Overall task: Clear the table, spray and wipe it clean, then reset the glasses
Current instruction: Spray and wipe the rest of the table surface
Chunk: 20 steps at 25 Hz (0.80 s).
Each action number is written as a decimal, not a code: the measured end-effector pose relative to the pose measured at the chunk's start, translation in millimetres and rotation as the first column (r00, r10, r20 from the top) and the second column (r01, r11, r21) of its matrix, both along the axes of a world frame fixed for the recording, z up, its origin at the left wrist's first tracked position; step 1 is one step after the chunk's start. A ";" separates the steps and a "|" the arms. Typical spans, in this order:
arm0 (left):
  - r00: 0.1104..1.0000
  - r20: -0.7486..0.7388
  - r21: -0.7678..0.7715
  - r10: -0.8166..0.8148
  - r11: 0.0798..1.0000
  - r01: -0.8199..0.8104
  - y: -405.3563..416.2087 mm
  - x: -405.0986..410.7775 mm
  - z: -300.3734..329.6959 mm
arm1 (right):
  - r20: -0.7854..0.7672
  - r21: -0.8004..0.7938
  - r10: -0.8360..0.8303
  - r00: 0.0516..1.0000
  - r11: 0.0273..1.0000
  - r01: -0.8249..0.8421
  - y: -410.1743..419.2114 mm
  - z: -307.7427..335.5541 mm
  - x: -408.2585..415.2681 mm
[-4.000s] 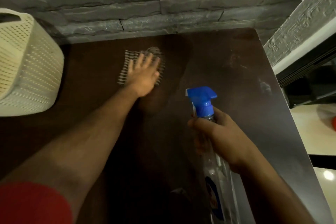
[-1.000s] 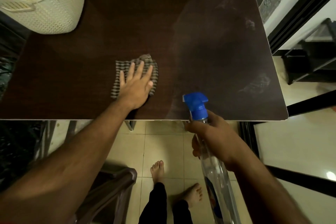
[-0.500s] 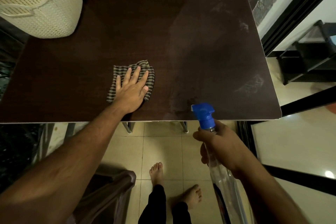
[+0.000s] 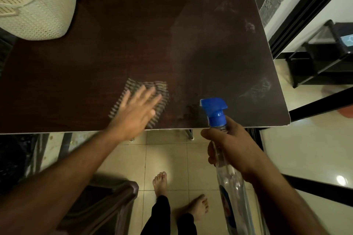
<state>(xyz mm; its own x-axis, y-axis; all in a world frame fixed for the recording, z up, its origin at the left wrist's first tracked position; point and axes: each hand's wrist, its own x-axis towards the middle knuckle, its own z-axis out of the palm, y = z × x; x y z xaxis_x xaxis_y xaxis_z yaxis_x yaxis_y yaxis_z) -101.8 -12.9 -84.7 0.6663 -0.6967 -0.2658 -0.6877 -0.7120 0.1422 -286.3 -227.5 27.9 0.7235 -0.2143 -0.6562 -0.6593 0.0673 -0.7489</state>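
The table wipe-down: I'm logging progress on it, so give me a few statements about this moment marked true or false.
1. The left hand presses flat on the checked cloth near the table's front edge. True.
2. The right hand holds a sponge. False: it grips a clear spray bottle with a blue trigger head.
3. A cream perforated basket sits at the table's far left corner. True.
4. Glasses stand on the table. False: none are in view.
5. The right side of the tabletop shows pale smears. True.
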 end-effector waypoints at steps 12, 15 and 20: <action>0.997 0.000 0.009 -0.083 0.996 0.083 -14.8 -13.5 -0.5 | 0.080 0.025 -0.061 0.995 0.998 0.059 -14.4 8.0 -5.2; 0.973 0.035 0.043 0.230 0.972 -0.231 -68.9 62.8 -2.6 | 0.083 0.007 -0.055 0.995 0.998 0.055 -20.4 1.2 -3.6; 1.000 0.001 0.056 -0.031 0.998 0.031 -110.0 -41.0 1.6 | 0.101 0.047 -0.060 0.993 0.997 0.055 -24.0 1.4 -3.2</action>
